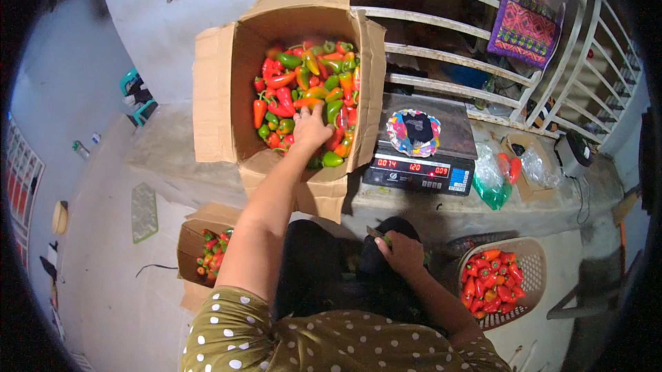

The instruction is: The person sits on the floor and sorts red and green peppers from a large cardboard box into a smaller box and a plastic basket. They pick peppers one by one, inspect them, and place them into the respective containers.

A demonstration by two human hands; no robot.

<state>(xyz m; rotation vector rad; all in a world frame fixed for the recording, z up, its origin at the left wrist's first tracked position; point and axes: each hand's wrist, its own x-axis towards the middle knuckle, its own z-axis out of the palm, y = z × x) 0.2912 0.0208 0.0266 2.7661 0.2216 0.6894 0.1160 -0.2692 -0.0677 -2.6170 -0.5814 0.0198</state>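
Note:
My left hand [312, 128] reaches into a big open cardboard box [221, 89] and rests on the pile of red, green and orange peppers [303, 75], its fingers curled over them. Whether it grips a pepper I cannot tell. My right hand [400, 253] stays low near my lap, closed around a small knife [378, 235] whose blade points up and left. The box stands on a concrete ledge [172, 165] in front of me.
A digital scale [420, 168] with a patterned bowl [412, 132] stands right of the box. Plastic bags [493, 179] lie beyond it. A woven basket [534, 262] of red peppers sits at the lower right. A smaller carton [193, 241] of peppers is on the floor, left. White railing [441, 34] runs behind.

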